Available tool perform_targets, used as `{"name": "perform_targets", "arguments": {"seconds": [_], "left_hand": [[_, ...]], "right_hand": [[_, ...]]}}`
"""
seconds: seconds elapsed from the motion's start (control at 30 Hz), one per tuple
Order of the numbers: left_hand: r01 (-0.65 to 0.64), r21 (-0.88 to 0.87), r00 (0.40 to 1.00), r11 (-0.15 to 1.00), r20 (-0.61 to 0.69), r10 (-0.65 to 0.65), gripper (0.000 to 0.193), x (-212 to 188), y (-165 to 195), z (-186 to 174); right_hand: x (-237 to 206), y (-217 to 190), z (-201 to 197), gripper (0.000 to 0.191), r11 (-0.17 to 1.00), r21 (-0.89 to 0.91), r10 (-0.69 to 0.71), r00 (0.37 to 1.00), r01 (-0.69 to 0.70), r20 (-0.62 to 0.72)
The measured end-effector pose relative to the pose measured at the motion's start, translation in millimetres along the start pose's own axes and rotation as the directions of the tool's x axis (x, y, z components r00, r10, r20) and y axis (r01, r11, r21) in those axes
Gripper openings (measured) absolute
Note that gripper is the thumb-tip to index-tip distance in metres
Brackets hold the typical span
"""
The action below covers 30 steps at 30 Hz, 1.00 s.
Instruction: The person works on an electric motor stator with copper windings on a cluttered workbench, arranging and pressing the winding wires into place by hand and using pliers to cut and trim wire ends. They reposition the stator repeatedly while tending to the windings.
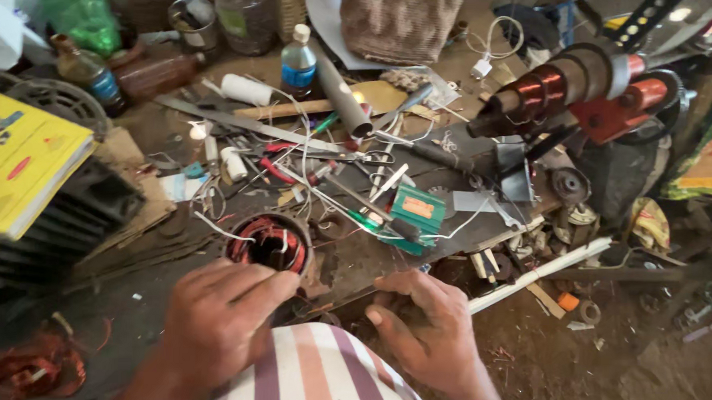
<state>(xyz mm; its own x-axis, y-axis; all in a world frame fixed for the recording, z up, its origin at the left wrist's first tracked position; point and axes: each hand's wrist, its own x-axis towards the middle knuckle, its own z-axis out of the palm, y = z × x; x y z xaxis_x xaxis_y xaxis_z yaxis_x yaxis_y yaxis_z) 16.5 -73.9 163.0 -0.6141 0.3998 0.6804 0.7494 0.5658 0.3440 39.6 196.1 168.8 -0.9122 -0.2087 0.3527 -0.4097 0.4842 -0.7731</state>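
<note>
**Two hands at a motor stator on a crowded repair bench**

A person's left hand (221,322) rests with curled fingers against the near rim of a round motor stator (269,243), its red copper windings showing inside the dark metal ring. The stator sits on the workbench (168,296) slightly left of centre, just beyond the hand. The right hand (426,327) lies to the right of it, fingers bent down and pressed onto the bench edge; whether it pinches anything beneath them cannot be told. A striped cloth (324,375) in white, orange and purple fills the near foreground between the two wrists.

Beyond the stator, a small green box (416,212) lies amid loose white wires, with red-handled pliers (281,169) farther left. A grey tube (340,95) angles toward the far side, beside a plastic bottle (299,61) with a blue label. At far right, a winding machine (569,85) carries coils of red-brown copper wire on its spindle. A yellow book (21,161) sits at the left edge atop a dark finned block. A tangle of reddish copper wire (33,366) lies at the near left corner.
</note>
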Motion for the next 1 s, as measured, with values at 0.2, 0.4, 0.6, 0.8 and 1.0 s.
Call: {"name": "perform_targets", "arguments": {"seconds": [0.2,0.4,0.6,0.8,1.0], "left_hand": [[0.207,-0.055,0.969,0.977,-0.129,-0.212,0.012,7.2,22.3,-28.1],[0.389,-0.075,0.902,0.918,-0.172,-0.396,0.016,-3.0,23.4,-25.1],[0.467,-0.056,0.852,0.883,-0.237,-0.466,0.027,-17.3,20.4,-19.3],[0.509,-0.165,0.827,0.845,-0.182,-0.533,0.031,-22.0,19.9,-23.2],[0.445,-0.136,0.862,0.885,-0.203,-0.465,0.032,-26.3,18.1,-29.8]], "right_hand": [[5.4,5.4,-0.6,0.016,0.998,-0.023,-0.054,0.998,0.054,-0.035],[3.2,12.5,-4.5,0.017,0.997,0.012,-0.072,0.997,0.072,-0.001],[5.2,17.7,0.4,0.017,0.999,-0.001,-0.042,0.999,0.042,-0.030],[10.9,17.1,4.0,0.016,0.998,0.000,0.055,0.998,-0.055,-0.018],[13.2,16.9,6.8,0.014,0.991,-0.043,-0.126,0.992,0.125,-0.015]]}}
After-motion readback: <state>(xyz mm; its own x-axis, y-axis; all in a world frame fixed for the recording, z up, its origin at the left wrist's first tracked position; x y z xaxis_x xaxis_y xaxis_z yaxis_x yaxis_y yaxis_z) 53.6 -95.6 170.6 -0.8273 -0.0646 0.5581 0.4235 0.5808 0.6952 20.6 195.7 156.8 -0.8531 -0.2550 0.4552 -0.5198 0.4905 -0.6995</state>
